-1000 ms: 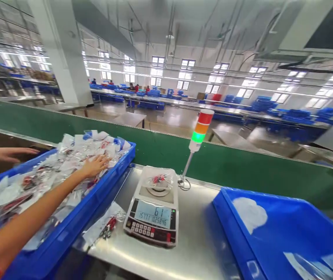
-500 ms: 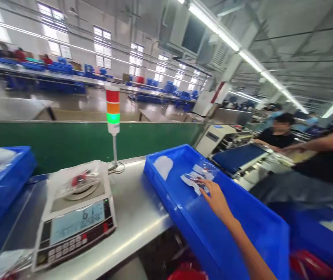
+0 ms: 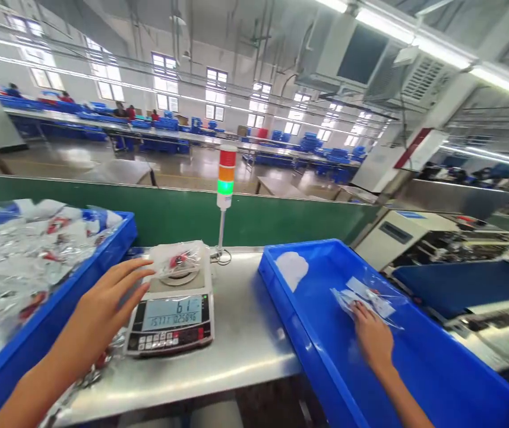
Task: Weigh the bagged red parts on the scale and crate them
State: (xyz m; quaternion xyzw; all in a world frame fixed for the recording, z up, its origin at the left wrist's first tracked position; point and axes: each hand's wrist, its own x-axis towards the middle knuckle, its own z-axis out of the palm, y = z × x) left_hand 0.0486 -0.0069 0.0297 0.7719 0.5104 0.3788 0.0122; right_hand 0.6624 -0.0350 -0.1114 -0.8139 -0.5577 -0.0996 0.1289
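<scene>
Change since prior frame: the left hand (image 3: 98,315) has come into view beside the digital scale (image 3: 169,324); the right hand (image 3: 372,342) is now lower on the plastic bag (image 3: 365,303), and the head view has swung left.
Left hand state: open, fingers apart, touching neither the scale nor the bag on its pan.
Right hand state: fingers resting on the lower edge of the plastic bag; cannot tell whether they are clamped.
Scale readout: large digits "61"; smaller line appears as "15771 025846", not fully sharp.
Plastic bag location: under the right hand, inside the right blue tray (image 3: 290,297).
Pan bag location: the clear bag (image 3: 176,258), with a red part inside, lies on the scale pan, just ahead of the left hand's fingertips.
Left of left hand: the left blue tray (image 3: 103,261), heaped with bags (image 3: 27,267), too many to count.
Between hands: one scale, on the steel desk (image 3: 254,362).
Ahead of hands: one stack light (image 3: 226,172), three segments, green lit.
Counts: two trays, two separate bags.
</scene>
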